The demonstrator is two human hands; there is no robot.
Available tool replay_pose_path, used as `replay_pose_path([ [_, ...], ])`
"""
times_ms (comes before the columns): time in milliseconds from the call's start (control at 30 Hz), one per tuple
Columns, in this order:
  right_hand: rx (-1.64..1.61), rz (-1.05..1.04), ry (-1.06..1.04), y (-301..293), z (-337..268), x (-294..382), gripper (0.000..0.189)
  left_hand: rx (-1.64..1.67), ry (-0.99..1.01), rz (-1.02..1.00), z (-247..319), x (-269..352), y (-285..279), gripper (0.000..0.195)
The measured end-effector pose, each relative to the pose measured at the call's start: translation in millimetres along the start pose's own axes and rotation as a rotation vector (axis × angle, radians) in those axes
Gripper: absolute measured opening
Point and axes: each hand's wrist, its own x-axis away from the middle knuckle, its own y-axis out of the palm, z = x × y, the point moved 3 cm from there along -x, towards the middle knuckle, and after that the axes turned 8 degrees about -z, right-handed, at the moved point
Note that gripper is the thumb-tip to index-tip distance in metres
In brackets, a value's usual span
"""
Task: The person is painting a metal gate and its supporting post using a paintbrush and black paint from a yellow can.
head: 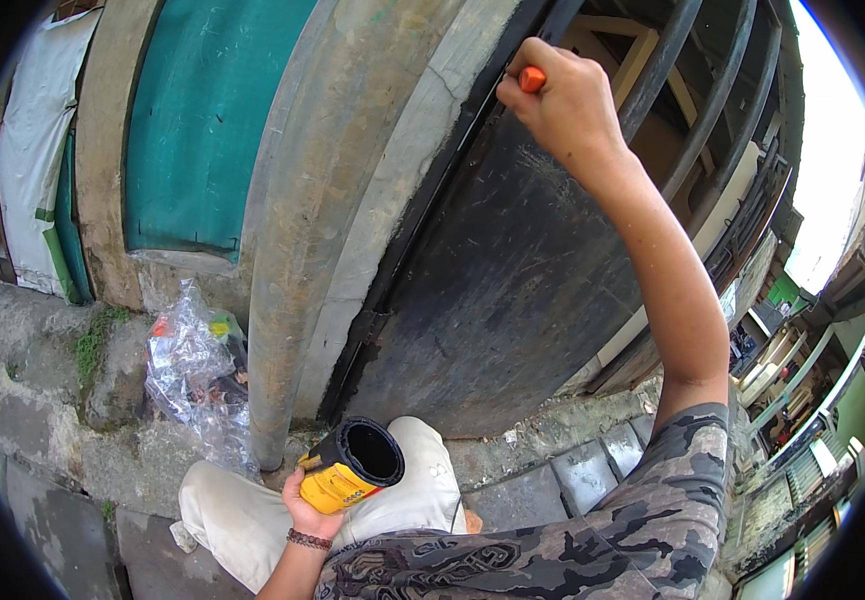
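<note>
My left hand (311,510) grips a yellow paint can (342,480) low in front of my body. Black paint coats its rim and upper side, and the open mouth tilts towards me. Up at the top, my right hand (563,97) is closed around the orange handle of a paintbrush (532,79). The bristles are hidden behind the fingers. That hand is against or very near the black frame edge of a metal gate (492,277), just below its upper bars (661,67). The gate's dark panel looks scuffed, while the frame strip beside it is glossier.
A grey pipe (327,202) stands left of the gate. At its foot a clear plastic bag (196,375) with mixed contents rests on the concrete ledge. Further left is a teal panel (207,127). Paving slabs (522,499) run below the gate, close to my bent knees.
</note>
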Motion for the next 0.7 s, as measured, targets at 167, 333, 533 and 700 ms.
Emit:
replay_pose_path([
  [167, -0.328, -0.105, 0.337, -3, 32, -7, 0.018, -0.006, -0.014, 0.009, -2, 3, 5, 0.059],
  [333, -0.221, 0.086, 0.087, -18, 27, -8, 0.014, -0.013, 0.021, 0.022, -1, 4, 0, 0.058],
  [533, 0.081, -0.330, -0.427, 54, -82, 97, 0.018, -0.008, 0.017, 0.044, -1, 6, -6, 0.059],
  [700, -0.422, -0.375, -0.209, 64, -73, 102, 0.017, -0.016, 0.008, 0.049, -1, 5, -14, 0.059],
])
